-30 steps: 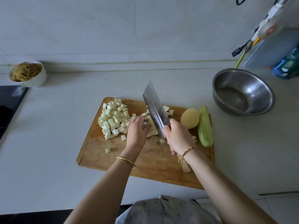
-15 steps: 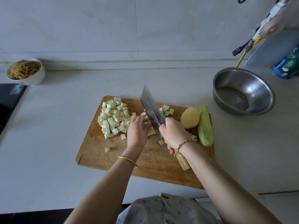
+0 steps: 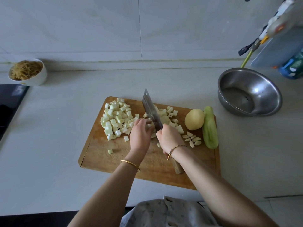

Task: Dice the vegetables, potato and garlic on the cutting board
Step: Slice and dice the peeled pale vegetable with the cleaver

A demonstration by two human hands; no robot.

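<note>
On the wooden cutting board (image 3: 101, 159), scored and worn pale along its grain, a heap of diced cubes (image 3: 116, 119), whitish-green and squarish, lies at the far left. A single cube (image 3: 110, 151) sits apart nearer the front edge. At the board's middle the left hand (image 3: 140, 135) curls its fingers down onto a pale chunk (image 3: 149, 126), just beside the flat steel blade of a cleaver (image 3: 150, 110). The right hand (image 3: 170, 138) is wrapped round the cleaver's wooden handle, whose blunt end shows below the wrist. More cut pieces (image 3: 170, 112) lie scattered right of the blade. Further right sit a smooth, round yellow potato (image 3: 194, 119), a long peeled green vegetable (image 3: 209, 127) touching it, and a cluster of small peeled garlic cloves (image 3: 192, 139) in front. The board rests on a matte grey countertop (image 3: 49, 145). A shiny round metal bowl (image 3: 268, 89) stands at the far right and a white bowl (image 3: 37, 77) of brown shreds at the far left.
</note>
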